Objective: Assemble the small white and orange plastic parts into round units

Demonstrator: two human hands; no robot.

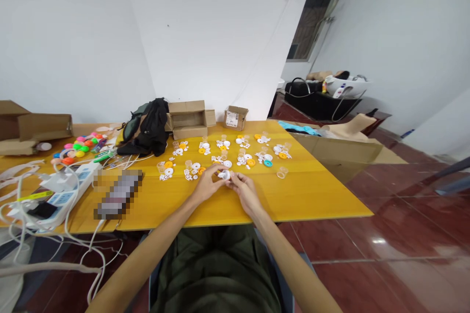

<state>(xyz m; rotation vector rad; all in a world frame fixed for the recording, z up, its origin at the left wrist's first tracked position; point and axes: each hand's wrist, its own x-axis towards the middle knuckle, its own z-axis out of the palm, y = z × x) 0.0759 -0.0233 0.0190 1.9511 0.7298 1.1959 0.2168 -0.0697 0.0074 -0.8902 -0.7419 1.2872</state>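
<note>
Just above the table's near half, my left hand (208, 185) and my right hand (245, 190) meet around a small round white plastic part (225, 175). The fingers of both hands are closed on it, and they cover some of its edge. Right behind the hands lie a white disc (227, 164) and an orange ring (250, 162) among small white pieces. To the right of my right hand, a clear plastic cup (282, 172) rests on its side or tilted; I cannot tell which.
Several clusters of clear cups, white and orange discs and small pieces cover the yellow table (312, 200). A teal disc (268, 163) lies at right. On the left are a pixelated phone (119, 194), a power strip (69, 195), cables, colourful balls (80, 146), a black bag (149, 127) and cardboard boxes (189, 120).
</note>
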